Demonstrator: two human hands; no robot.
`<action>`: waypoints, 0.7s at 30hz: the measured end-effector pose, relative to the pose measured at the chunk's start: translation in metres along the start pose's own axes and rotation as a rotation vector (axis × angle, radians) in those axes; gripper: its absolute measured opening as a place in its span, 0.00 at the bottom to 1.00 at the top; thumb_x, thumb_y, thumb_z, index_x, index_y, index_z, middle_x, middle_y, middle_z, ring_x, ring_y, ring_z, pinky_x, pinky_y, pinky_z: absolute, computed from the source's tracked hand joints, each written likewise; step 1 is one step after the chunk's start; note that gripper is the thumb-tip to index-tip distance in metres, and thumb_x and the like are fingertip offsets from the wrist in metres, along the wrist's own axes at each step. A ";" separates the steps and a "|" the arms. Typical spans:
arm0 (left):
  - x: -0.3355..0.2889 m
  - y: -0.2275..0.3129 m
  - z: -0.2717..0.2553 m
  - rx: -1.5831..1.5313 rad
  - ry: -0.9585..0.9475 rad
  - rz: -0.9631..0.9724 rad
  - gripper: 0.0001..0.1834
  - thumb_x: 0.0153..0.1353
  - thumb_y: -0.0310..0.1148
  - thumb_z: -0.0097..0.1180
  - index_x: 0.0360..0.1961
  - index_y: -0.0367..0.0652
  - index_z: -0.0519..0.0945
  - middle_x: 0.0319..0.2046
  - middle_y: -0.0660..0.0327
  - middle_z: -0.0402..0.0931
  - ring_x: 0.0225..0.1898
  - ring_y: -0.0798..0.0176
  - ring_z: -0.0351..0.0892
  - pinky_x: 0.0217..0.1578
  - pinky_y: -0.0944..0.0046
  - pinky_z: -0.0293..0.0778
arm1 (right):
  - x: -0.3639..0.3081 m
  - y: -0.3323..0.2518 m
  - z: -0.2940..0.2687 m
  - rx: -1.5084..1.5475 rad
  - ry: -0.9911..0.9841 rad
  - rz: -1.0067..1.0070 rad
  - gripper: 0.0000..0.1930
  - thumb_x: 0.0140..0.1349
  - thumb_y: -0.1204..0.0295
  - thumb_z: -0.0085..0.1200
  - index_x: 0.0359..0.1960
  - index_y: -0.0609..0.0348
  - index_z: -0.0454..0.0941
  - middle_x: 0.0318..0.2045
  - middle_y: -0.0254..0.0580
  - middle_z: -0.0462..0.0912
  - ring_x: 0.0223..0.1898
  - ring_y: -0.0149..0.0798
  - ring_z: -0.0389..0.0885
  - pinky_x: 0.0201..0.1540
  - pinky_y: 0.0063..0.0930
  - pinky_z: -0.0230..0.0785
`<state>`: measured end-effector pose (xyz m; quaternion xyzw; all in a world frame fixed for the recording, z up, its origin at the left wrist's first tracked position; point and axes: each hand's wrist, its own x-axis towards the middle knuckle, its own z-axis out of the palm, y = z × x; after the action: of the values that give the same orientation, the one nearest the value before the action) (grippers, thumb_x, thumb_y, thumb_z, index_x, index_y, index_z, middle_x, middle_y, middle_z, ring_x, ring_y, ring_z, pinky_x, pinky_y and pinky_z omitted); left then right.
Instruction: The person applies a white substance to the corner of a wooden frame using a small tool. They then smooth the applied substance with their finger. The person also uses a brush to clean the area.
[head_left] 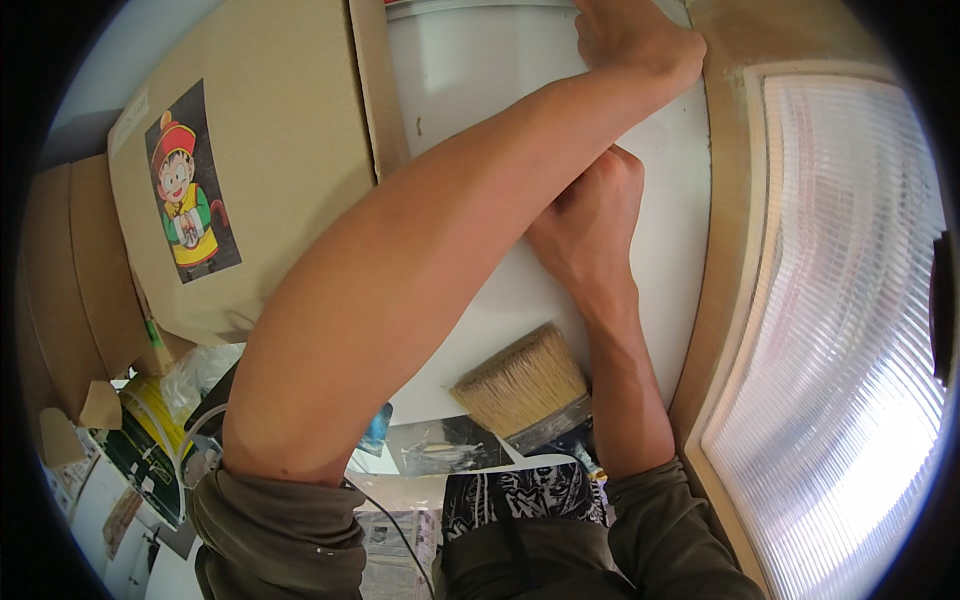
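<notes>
My left forearm crosses the view from lower left to upper right, over a white panel-like surface [520,290]. At the top edge my left hand [640,35] is bent at the wrist, its fingers cut off by the edge of the view. My right hand [592,215] is closed just under the left forearm, against the white surface. Its curled fingers are partly hidden behind that forearm, and anything in them is not visible. Below it lies a wide brush [525,385] with tan bristles. Beside the brush is a grey metal blade [437,447] smeared with white.
A large cardboard box [290,110] with a cartoon picture stands at the left. Along the right runs a wooden frame [735,290] holding a ribbed translucent panel [830,330]. A clear plastic bag [200,380] and a black cable [405,540] are at lower left.
</notes>
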<state>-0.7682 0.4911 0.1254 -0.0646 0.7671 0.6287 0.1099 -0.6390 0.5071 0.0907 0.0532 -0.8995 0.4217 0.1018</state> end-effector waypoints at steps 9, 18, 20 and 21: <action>-0.006 0.004 0.005 0.232 -0.118 -0.021 0.19 0.49 0.31 0.71 0.39 0.26 0.83 0.42 0.33 0.83 0.48 0.39 0.85 0.49 0.51 0.82 | -0.001 0.006 -0.001 -0.009 -0.021 -0.004 0.11 0.44 0.69 0.69 0.22 0.62 0.80 0.18 0.45 0.79 0.18 0.48 0.77 0.24 0.38 0.70; -0.010 -0.004 0.038 0.327 0.246 0.036 0.16 0.48 0.28 0.70 0.33 0.25 0.83 0.38 0.33 0.83 0.45 0.37 0.86 0.47 0.50 0.83 | -0.001 0.002 0.002 -0.004 -0.025 -0.011 0.11 0.44 0.69 0.69 0.22 0.61 0.80 0.18 0.45 0.79 0.17 0.48 0.76 0.24 0.39 0.69; -0.005 -0.001 0.015 0.157 0.037 -0.030 0.16 0.47 0.28 0.70 0.33 0.24 0.83 0.38 0.33 0.83 0.44 0.37 0.86 0.47 0.51 0.83 | -0.002 0.004 0.000 0.004 -0.021 0.013 0.10 0.44 0.69 0.69 0.23 0.61 0.81 0.18 0.45 0.80 0.18 0.48 0.77 0.24 0.39 0.70; -0.004 0.004 0.001 0.005 -0.159 -0.081 0.16 0.47 0.27 0.70 0.33 0.24 0.83 0.38 0.33 0.83 0.44 0.37 0.86 0.47 0.51 0.83 | -0.003 0.004 -0.002 0.009 -0.022 0.027 0.10 0.43 0.69 0.69 0.23 0.62 0.81 0.18 0.46 0.80 0.18 0.48 0.77 0.25 0.39 0.70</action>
<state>-0.7650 0.4928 0.1299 -0.0455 0.7543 0.6249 0.1960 -0.6370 0.5117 0.0883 0.0463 -0.8993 0.4262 0.0858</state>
